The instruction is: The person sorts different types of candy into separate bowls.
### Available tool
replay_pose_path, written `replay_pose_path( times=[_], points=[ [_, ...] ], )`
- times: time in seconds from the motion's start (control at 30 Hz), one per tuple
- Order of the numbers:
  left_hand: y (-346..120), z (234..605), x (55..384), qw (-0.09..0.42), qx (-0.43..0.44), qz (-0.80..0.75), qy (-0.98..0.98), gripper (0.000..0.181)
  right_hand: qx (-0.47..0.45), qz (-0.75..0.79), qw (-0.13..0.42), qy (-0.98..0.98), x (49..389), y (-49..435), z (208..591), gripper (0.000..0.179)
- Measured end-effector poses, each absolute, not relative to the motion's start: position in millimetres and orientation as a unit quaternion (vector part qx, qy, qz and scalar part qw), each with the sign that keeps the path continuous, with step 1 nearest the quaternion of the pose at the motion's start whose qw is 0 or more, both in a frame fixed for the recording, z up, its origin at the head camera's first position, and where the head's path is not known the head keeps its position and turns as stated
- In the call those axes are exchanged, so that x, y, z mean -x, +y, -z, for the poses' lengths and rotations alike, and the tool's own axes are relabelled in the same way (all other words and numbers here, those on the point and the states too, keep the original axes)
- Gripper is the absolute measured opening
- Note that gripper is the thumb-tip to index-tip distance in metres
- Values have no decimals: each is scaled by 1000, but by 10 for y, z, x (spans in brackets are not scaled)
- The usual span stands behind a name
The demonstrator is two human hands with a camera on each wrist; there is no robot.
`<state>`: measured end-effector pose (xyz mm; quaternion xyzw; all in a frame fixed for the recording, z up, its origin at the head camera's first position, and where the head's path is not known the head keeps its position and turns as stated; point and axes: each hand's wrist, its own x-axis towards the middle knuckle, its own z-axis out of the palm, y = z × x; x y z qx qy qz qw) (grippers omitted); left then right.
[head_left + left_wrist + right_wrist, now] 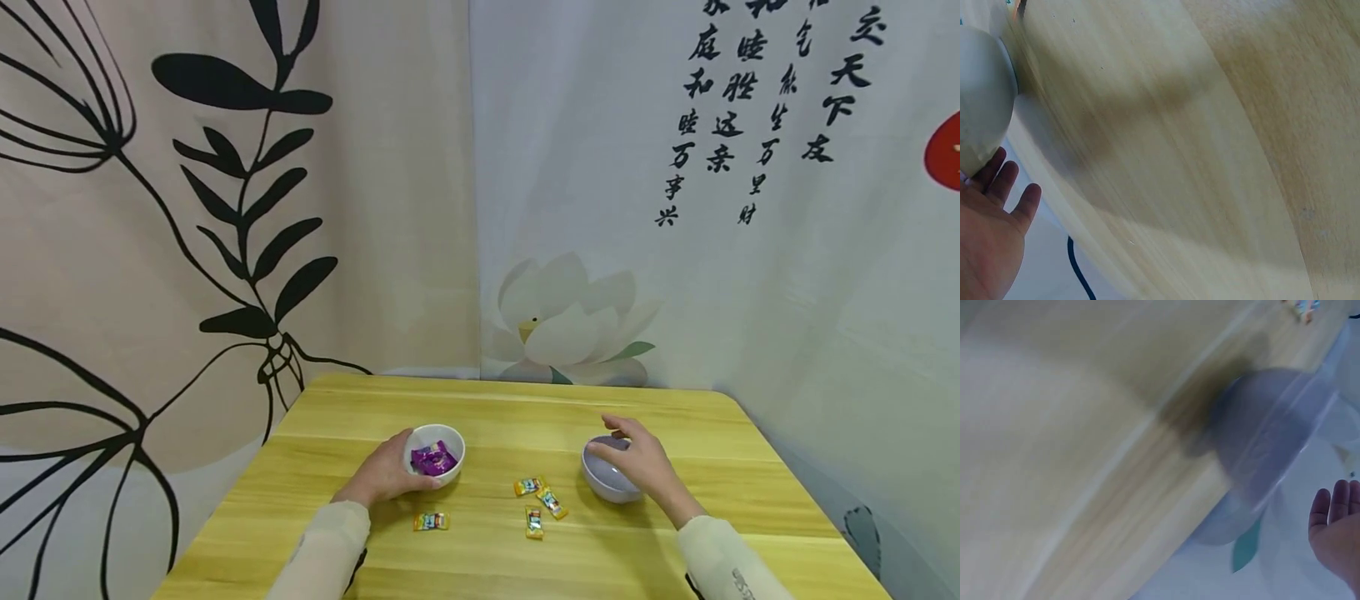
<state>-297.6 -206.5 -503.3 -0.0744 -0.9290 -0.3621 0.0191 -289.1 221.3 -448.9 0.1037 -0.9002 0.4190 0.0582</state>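
A white bowl (455, 473) with purple-wrapped candies (432, 458) inside is on the left. My left hand (387, 471) holds it from its left side, thumb along the near wall. The left wrist view catches this hand (991, 237) with fingers at the pale bowl (985, 94). Farther right is a lavender bowl (611, 492), seen from the side as a purple bowl (1272, 425) in the right wrist view. My right hand (637, 458) hovers over its right rim with extended fingers and nothing in them. That hand (1338, 531) shows apart from the bowl in the right wrist view.
Three small yellow-wrapped candies (551, 502) lie between the bowls. Another yellow candy (431, 522) is in front of the white bowl. Everything stands on a wooden table (480, 567), with a printed curtain (405, 208) behind its far edge.
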Motion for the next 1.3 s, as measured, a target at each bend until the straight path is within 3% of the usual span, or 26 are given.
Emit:
replay_pose_path(
  times=[0.47, 0.97, 1.3],
  points=[
    [-2078, 5062, 2977, 17, 78, 360, -929, 102, -90, -400, -1, -912, 2910, 2792, 4862, 95],
    [-2067, 5090, 2997, 18, 82, 352, -932, 105, -120, -367, -22, -922, 2993, 2825, 5037, 110],
    [-2070, 5060, 2948, 6, 75, 342, -937, 122, -118, -379, -22, -918, 3043, 2807, 5075, 112]
  ],
)
